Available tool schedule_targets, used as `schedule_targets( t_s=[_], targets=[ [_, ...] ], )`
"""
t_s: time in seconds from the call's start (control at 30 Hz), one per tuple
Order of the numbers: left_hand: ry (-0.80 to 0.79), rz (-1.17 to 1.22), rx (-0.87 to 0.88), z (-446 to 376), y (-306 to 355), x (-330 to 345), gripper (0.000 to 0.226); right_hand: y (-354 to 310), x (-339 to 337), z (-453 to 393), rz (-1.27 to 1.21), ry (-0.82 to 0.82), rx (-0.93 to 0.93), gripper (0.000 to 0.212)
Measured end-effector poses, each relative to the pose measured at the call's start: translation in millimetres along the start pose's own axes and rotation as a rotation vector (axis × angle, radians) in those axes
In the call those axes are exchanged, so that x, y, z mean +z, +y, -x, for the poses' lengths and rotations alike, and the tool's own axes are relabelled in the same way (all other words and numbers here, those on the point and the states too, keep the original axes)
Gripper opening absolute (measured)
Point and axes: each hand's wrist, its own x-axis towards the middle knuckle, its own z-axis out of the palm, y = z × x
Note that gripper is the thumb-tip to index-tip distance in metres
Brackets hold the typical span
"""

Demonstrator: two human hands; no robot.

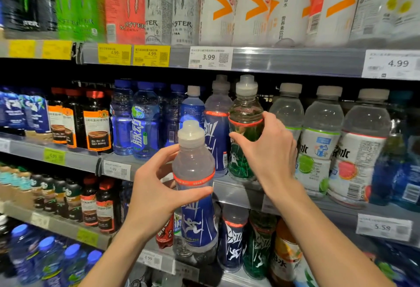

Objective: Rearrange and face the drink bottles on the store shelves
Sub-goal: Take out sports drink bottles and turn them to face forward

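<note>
1. Drink bottles fill three store shelves; nearest the camera, a blue-labelled bottle with a pale sports cap is held upright in front of the shelving, clear of every shelf.
2. The left hand wraps this bottle at its red neck band, thumb across the front and fingers curled behind.
3. Just beyond, the right hand clasps a green-labelled bottle standing at the front edge of the middle shelf, fingers round its right side and thumb on its label.
4. Touching that bottle on its left stands a second blue-labelled bottle of the same brand.
5. To the right, white-labelled bottles with lime and grapefruit pictures line the same shelf; to the left stand blue water bottles and dark coffee bottles.
6. Farthest up, energy drink cans and white bottles with orange arrows stand above price tags reading 3.99 and 4.99.
</note>
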Motion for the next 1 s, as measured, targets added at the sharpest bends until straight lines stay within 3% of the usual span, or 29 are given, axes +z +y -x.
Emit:
schedule_targets(
  t_s=[0.13, 0.47, 1.0],
  targets=[
    [-0.056, -0.015, 0.014, 4, 1, 1, 0.075, -2, 6, 3, 0.156, 0.117, -0.042, 0.059],
    [-0.074, 0.011, -0.020, 6, 3, 8, 0.075, 2, 21, -3, 0.117, -0.051, 0.079, 0.058],
    [-0.018, 0.020, -0.048, 1, 2, 18, 0.079, 15, 40, 8, 0.091, 0.076, -0.038, 0.071]
  ],
)
